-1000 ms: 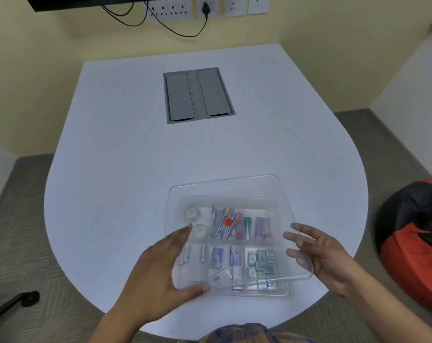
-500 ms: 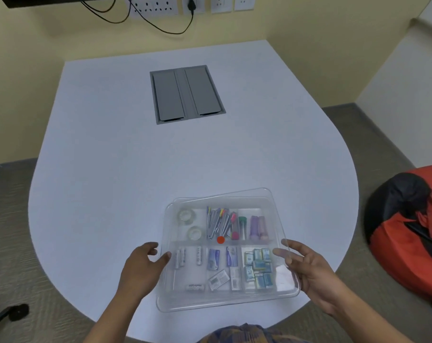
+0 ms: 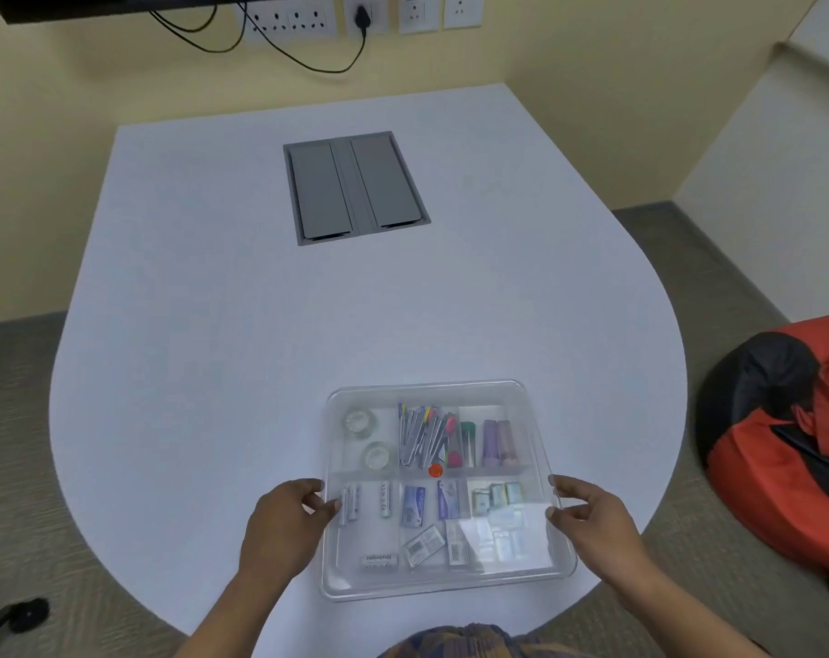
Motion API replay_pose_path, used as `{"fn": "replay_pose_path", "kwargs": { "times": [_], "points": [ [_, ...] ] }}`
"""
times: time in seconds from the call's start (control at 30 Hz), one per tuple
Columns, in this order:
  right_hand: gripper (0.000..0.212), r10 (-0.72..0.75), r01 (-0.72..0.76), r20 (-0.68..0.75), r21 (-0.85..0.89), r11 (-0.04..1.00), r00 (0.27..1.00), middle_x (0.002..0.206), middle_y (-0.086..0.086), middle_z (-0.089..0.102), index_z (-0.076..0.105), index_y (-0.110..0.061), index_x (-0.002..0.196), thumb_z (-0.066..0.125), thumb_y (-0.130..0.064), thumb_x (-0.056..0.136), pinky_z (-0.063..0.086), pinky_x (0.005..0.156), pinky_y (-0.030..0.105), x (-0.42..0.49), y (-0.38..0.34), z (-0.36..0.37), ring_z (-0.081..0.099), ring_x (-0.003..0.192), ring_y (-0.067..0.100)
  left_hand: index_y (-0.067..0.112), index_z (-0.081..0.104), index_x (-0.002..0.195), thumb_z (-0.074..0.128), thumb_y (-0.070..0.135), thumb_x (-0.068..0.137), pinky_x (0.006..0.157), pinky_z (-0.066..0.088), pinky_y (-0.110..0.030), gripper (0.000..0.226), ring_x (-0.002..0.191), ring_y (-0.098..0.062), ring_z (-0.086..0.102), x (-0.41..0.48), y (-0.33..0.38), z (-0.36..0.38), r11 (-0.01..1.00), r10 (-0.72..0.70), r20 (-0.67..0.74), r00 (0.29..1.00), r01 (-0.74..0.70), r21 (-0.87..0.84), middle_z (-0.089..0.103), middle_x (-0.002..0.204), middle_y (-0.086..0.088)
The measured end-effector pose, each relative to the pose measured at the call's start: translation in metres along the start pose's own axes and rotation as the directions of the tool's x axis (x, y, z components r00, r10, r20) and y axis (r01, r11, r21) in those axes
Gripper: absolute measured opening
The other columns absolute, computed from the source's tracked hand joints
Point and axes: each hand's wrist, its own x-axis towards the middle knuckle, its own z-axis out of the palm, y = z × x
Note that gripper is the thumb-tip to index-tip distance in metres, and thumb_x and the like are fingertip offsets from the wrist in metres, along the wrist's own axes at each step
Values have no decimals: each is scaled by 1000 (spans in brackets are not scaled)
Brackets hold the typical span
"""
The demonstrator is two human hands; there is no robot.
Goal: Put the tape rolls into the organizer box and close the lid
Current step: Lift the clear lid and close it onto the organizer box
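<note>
A clear organizer box sits near the table's front edge with its clear lid lying flat on top. Two clear tape rolls rest in the back-left compartment, seen through the lid. Other compartments hold pens, tubes, batteries and small packets. My left hand pinches the lid's left edge. At the lid's right edge, my right hand grips with fingertips.
A grey cable hatch is set into the white table farther back. Wall sockets with black cables hang above. A red and black bean bag lies on the floor to the right.
The lid was tilted above the box and has come down flat over it. Both hands shifted from under the lid to its left and right edges.
</note>
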Motion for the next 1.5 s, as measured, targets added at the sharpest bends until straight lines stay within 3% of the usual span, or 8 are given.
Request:
{"fn": "replay_pose_path", "kwargs": {
  "times": [0.2,0.57,0.7,0.8,0.9,1.1,1.27,1.5],
  "points": [
    [40,5,-5,0,-97,995,1000,122,1,64,62,-19,124,71,-12,85,49,84,33,2,6,6,62,102,17,22,65,115,70,37,82,70,44,-27,37,81,-9,60,2,-7,5,998,16,-21,1000,-14,65,62,85,17],
    [30,9,-13,-26,-177,984,1000,92,-9,67,66,-18,112,73,-14,83,49,68,25,14,9,13,65,77,4,25,63,117,66,37,85,71,47,-28,34,80,-6,61,8,-12,8,997,6,-28,1000,-3,80,63,89,20],
    [33,-7,0,-31,-234,972,999,101,-7,69,64,-18,117,70,-18,84,49,69,23,22,6,13,64,78,2,23,56,126,66,36,85,78,52,-33,44,86,-9,62,15,-9,8,996,17,-43,999,-13,89,61,103,15],
    [55,3,-11,-23,-345,939,1000,134,0,57,50,-21,133,71,-26,83,50,88,33,23,-1,14,62,108,17,21,38,143,70,42,81,89,52,-37,73,112,-15,57,21,-6,5,982,149,-15,989,-146,123,48,135,4],
    [84,-130,125,18,-441,889,991,154,2,32,31,-21,145,77,-37,76,34,110,42,25,-18,11,33,139,24,27,19,150,78,55,64,105,41,-35,108,138,-12,35,32,3,-7,925,304,126,944,-325,196,21,157,8],
    [119,-145,323,305,-686,652,941,163,-3,-1,3,-19,153,80,-47,68,25,117,44,53,-61,6,-5,149,20,20,-18,149,81,62,50,110,35,-33,147,147,-10,-10,53,24,-21,713,308,389,868,-481,510,-28,156,6],
    [128,-108,371,363,-810,454,925,163,-2,-10,-4,-15,152,82,-49,64,37,110,47,77,-75,11,-10,148,21,15,-16,149,86,50,55,110,35,-34,143,148,-14,-8,65,37,-22,597,240,505,829,-536,597,-29,156,0],
    [137,-91,402,410,-788,465,908,160,11,-19,-14,-3,148,81,-53,63,18,119,37,86,-63,28,-16,147,23,13,-21,147,88,42,57,114,28,-37,145,147,-20,14,73,36,-18,580,203,560,803,-559,592,-38,150,0]
  ]
}}
